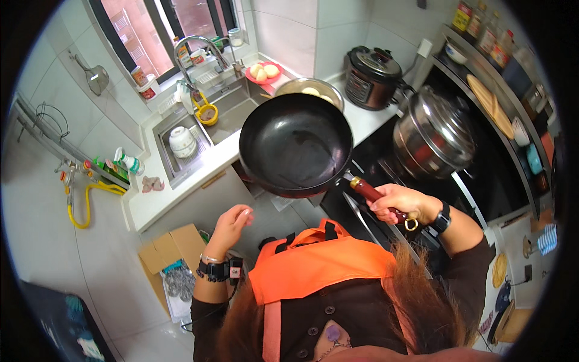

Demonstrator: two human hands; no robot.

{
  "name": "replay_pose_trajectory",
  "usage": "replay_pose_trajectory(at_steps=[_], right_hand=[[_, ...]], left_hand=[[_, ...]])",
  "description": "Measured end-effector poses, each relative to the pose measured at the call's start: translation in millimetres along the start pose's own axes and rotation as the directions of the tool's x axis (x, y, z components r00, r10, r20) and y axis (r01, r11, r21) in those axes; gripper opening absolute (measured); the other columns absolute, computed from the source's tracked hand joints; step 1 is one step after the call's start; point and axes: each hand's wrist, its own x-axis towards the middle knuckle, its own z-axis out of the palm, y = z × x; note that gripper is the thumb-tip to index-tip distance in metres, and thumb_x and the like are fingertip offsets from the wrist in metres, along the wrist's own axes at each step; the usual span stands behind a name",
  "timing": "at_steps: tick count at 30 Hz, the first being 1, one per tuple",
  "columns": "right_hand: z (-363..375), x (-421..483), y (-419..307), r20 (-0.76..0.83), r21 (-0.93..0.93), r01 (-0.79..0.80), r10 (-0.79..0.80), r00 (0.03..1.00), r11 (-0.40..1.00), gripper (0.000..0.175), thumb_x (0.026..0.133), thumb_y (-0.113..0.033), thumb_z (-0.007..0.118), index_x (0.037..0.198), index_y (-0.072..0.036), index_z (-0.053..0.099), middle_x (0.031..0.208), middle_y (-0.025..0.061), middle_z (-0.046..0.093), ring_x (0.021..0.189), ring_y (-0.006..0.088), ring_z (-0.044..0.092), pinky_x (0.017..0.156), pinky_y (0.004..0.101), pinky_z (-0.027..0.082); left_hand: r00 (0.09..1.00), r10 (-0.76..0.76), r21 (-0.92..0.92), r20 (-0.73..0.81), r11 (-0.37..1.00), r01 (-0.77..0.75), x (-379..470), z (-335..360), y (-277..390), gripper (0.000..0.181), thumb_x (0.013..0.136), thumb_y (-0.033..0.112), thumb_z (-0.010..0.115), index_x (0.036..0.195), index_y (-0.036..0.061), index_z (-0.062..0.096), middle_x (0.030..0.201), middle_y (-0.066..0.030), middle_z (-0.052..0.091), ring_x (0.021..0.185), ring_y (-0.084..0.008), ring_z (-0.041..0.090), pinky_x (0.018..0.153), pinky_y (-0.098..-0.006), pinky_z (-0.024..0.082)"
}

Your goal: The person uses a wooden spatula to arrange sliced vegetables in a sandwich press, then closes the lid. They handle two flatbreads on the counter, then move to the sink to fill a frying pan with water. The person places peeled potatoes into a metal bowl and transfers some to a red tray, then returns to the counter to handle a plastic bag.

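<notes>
My right hand (398,203) grips the dark red handle of a black wok (296,145), which is raised in front of me between the sink counter and the cooktop. A small dark wet-looking patch shows on the wok's inner surface. My left hand (234,225) is held up at the lower left of the wok, apart from it, with its fingers loosely curled and nothing visible in them. Behind the wok, a steel bowl (334,86) with pale round pieces is partly hidden. Beside it a red plate (279,80) bears several peeled pale pieces.
The sink (230,111) at upper left holds a white bowl (182,141); a yellow strainer (208,114) hangs by its faucet. A steel pot (432,135) stands on the black cooktop (491,167), near an electric pressure cooker (373,79). An open cardboard box (160,253) is at lower left.
</notes>
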Motion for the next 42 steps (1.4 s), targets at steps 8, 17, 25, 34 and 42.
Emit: replay_pose_trajectory(at_steps=[8,17,25,34,42], right_hand=[[34.1,219.4,-121.2,0.152,-0.131,-0.067,0.087,0.985,0.989,0.017,0.087,-0.009,0.061,0.077,-0.005,0.049,0.059,-0.0008,0.047,0.046,0.0085,0.046,0.045,0.0230,0.039],[52.8,389.2,-199.7,0.114,0.022,-0.150,0.147,0.983,0.988,0.014,0.087,-0.010,0.060,0.081,-0.006,0.049,0.062,-0.0018,0.047,0.050,0.0072,0.046,0.045,0.0210,0.039],[39.4,454.6,-186.5,0.007,0.157,-0.079,0.079,0.997,0.984,0.021,0.087,-0.009,0.060,0.072,-0.009,0.044,0.061,-0.0014,0.045,0.050,0.0073,0.045,0.045,0.0214,0.040],[26.3,474.8,-174.0,0.000,0.224,-0.062,0.064,0.998,0.973,0.015,0.087,-0.007,0.058,0.080,-0.008,0.045,0.062,-0.0015,0.045,0.050,0.0077,0.045,0.045,0.0218,0.039],[23.4,478.5,-166.8,0.016,0.148,-0.058,0.056,0.998,0.987,0.013,0.088,-0.009,0.058,0.081,-0.008,0.048,0.062,-0.0016,0.047,0.049,0.0070,0.047,0.045,0.0219,0.042]], left_hand=[[0.978,-0.071,-0.193,-0.198,0.981,0.033,99.1,-178.9,-41.7,0.016,0.098,0.012,0.052,0.104,-0.0009,0.060,0.087,-0.0061,0.064,0.075,-0.0118,0.060,0.069,-0.0247,0.050],[0.988,0.149,0.130,0.035,0.980,-0.152,341.6,-334.6,-6.9,0.016,0.094,0.008,0.057,0.108,-0.0005,0.059,0.088,-0.0051,0.064,0.080,-0.0118,0.061,0.074,-0.0255,0.050],[0.978,0.205,0.124,-0.046,0.972,-0.198,591.6,-313.5,47.4,0.058,0.094,0.033,0.060,0.133,-0.0065,0.043,0.131,-0.0171,0.054,0.123,-0.0224,0.048,0.103,-0.0335,0.038],[0.977,0.204,-0.291,0.063,0.940,-0.178,620.8,-306.3,18.5,0.063,0.101,0.057,0.030,0.121,0.0026,0.055,0.107,-0.0109,0.063,0.101,-0.0203,0.056,0.097,-0.0336,0.040],[0.968,0.038,0.763,-0.246,0.623,0.170,605.3,-391.1,-53.1,0.053,0.092,0.039,0.054,0.125,-0.0031,0.054,0.125,-0.0272,0.055,0.116,-0.0411,0.053,0.102,-0.0431,0.041]])
